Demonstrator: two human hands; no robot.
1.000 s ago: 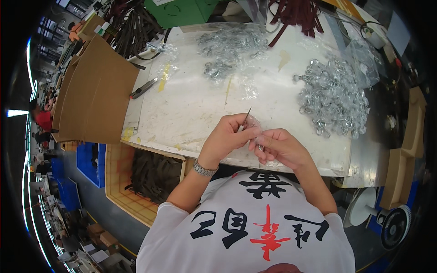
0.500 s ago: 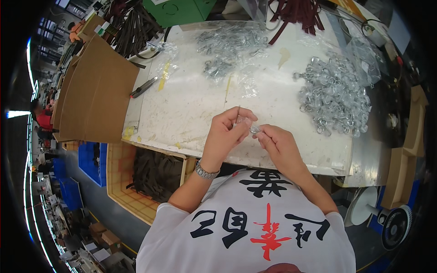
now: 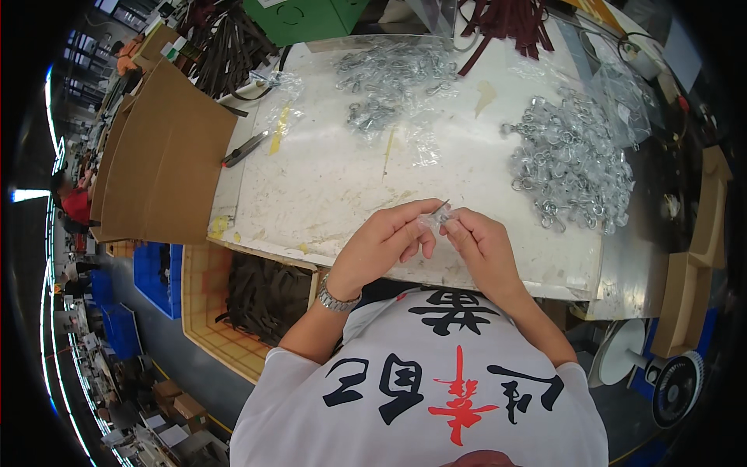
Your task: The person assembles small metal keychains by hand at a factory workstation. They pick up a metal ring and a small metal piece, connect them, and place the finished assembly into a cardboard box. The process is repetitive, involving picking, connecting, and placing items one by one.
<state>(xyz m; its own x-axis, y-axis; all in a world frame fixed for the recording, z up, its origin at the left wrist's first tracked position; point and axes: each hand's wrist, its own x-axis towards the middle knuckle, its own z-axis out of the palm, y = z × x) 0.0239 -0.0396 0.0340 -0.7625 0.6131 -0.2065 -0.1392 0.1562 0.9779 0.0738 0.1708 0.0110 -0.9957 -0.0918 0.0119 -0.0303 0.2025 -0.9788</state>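
Observation:
My left hand (image 3: 393,237), a metal watch on its wrist, is closed over the front of the table with its fingertips together. A thin dark pointed piece (image 3: 444,205) sticks up from them; I cannot make out its kind. My right hand (image 3: 484,245) meets it and pinches a small clear plastic-wrapped metal piece (image 3: 441,217) between thumb and forefinger. The fingers hide most of that piece. To the right of my hands lies a big pile of metal rings and clasps in clear wrapping (image 3: 574,163). Another pile of wrapped metal hardware (image 3: 397,74) spreads toward the far side.
A utility knife (image 3: 244,149) lies at the table's left beside an upright cardboard sheet (image 3: 167,156). Dark straps fill a yellow crate (image 3: 214,331) below the left edge. Maroon straps (image 3: 510,27) and a green box (image 3: 303,19) are at the back. A fan (image 3: 678,389) stands lower right.
My left hand has rolled over and come closer to my right hand. The thin dark piece has moved right and now leans; the wrapped piece is more covered by fingers.

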